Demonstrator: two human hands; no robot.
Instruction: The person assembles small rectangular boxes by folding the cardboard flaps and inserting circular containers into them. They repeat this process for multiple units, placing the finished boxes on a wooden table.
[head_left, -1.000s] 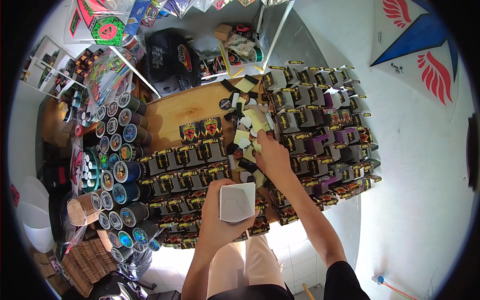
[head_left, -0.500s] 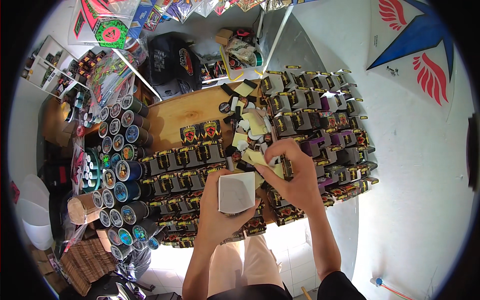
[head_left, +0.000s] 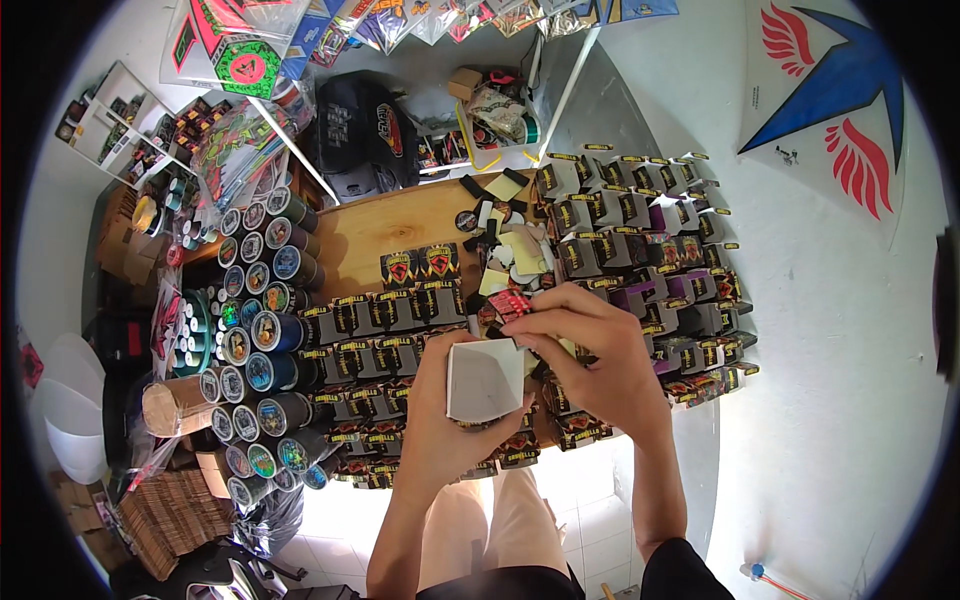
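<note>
My left hand [head_left: 436, 432] is closed round a small cardboard box [head_left: 485, 382], whose open top shows a pale, bare-looking inside. Just beyond the box, my right hand [head_left: 602, 365] pinches a small red and black printed piece [head_left: 508, 304] between thumb and fingers; whether it is a card or a sticker I cannot make out. Behind that piece lies a loose pile of pale yellow slips [head_left: 524, 250], black bits and round labels. Rows of black printed boxes with raised flaps [head_left: 385, 357] stand to the left of my hands, and more open boxes [head_left: 625, 250] to the right.
Large line spools [head_left: 272, 368] are stacked along the left end of the wooden table [head_left: 375, 228]. At the back are a black backpack [head_left: 365, 135] and a white bin [head_left: 497, 120]. Kites hang overhead, and a blue and red kite [head_left: 840, 95] is on the right wall.
My right hand has come up from the pile with the red and black piece. The left hand keeps the box, now tipped so more of its inside shows. The view has shifted slightly.
</note>
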